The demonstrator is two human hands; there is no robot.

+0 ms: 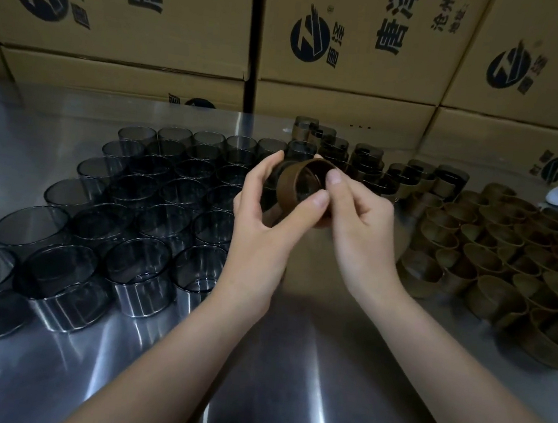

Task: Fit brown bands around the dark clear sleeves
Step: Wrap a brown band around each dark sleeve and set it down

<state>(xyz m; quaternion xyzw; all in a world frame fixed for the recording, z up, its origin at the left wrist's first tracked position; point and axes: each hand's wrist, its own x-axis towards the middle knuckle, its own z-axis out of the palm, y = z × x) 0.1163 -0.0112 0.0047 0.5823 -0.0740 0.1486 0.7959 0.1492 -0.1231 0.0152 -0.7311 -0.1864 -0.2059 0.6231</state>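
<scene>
Grips dark clear cylindrical sleeve [274, 173] in left hand [260, 216], pinches brown ring-shaped band [292, 187] in right hand [358, 226], close together above shiny steel table [288, 367]. Pushed askew, may cock, jam or crease.

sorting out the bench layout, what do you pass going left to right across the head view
bare dark sleeves → left hand → held brown band → right hand → loose brown bands
</scene>
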